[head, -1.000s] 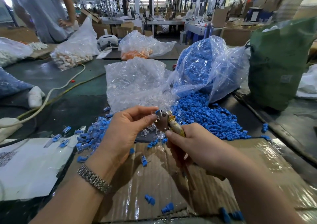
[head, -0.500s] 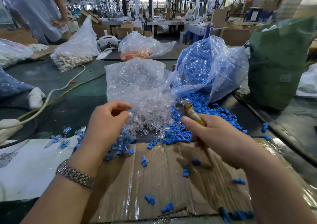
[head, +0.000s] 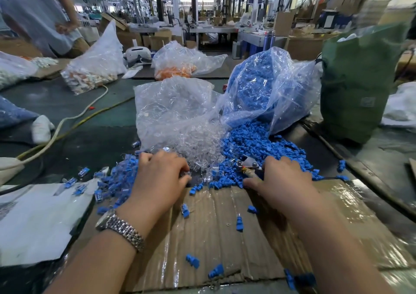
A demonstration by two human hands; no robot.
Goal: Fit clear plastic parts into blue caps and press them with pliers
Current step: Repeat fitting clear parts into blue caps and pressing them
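- Now, spreading across the far middle of the tabletop (head: 74, 113), two big plastic bags are slumping open: the clear bag (head: 173, 111) on the left is spilling the clear plastic parts (head: 200, 149), and the blue bag (head: 265, 91) on the right is spilling the blue caps (head: 254, 145) into a heap beside them.
- Lying nearest, a flattened cardboard sheet (head: 213, 237) is carrying a few stray caps, and a pile of finished blue-and-clear pieces (head: 119, 176) is sitting off its far left corner.
- Where both hands were raised together over the cardboard a second ago, pressing one piece in the pliers, they have since parted and dropped to the heaps; I am judging that piece done and a fresh cycle starting.
- Reaching into the near edge of the clear parts, the left hand (head: 159, 176) is lying knuckles up with fingers curled down into the pile; whether its grip is already closing on a part, I cannot tell.
- Resting at the near edge of the blue caps, the right hand (head: 281, 181) is keeping its grip wrapped round the pliers (head: 246, 166), whose metal head is pointing left towards the clear parts.
- Next, a cap and a clear part are needing to be picked and mated.
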